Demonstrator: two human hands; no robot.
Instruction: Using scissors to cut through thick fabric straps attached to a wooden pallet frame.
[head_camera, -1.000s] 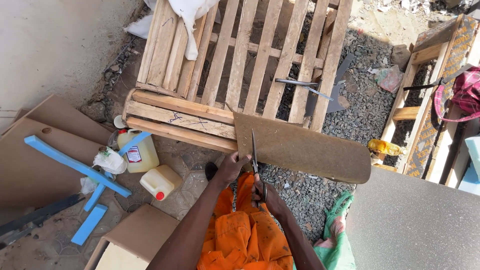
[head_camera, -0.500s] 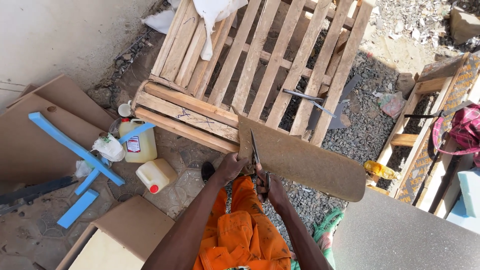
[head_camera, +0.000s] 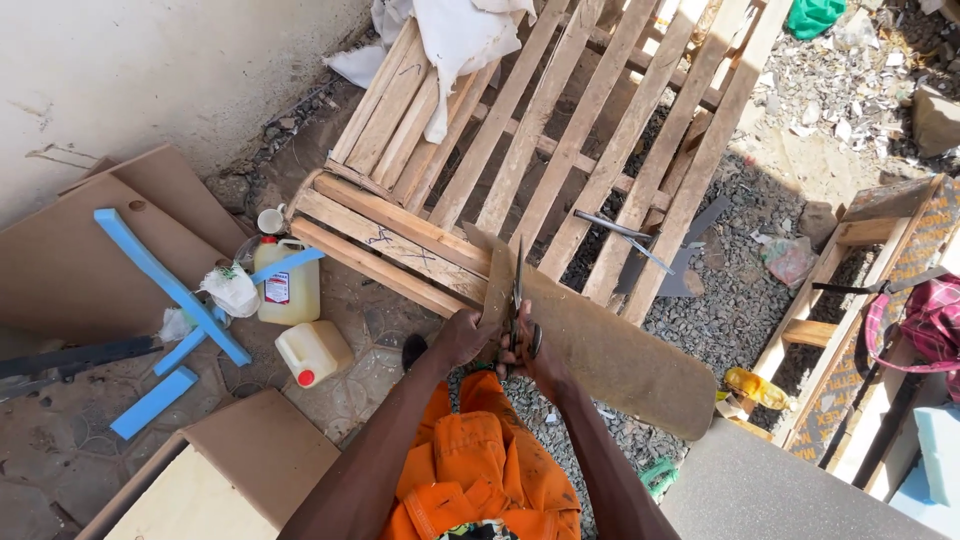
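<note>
Right now I cut a long brown sheet of stiff leather-like material (head_camera: 600, 350), held in the air over my orange-clad knees and the gravel. My right hand (head_camera: 535, 355) grips dark-handled scissors (head_camera: 517, 300), blades pointing away. My left hand (head_camera: 462, 335) pinches the sheet's near edge; I'd keep it taut beside the wooden slatted pallet (head_camera: 560, 130).

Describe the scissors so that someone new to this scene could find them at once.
Start at the big slatted wooden pallet and drop to its near edge, where a brown sheet lies. The scissors stand upright in the right hand: the only thin dark blades cutting that sheet.
</note>
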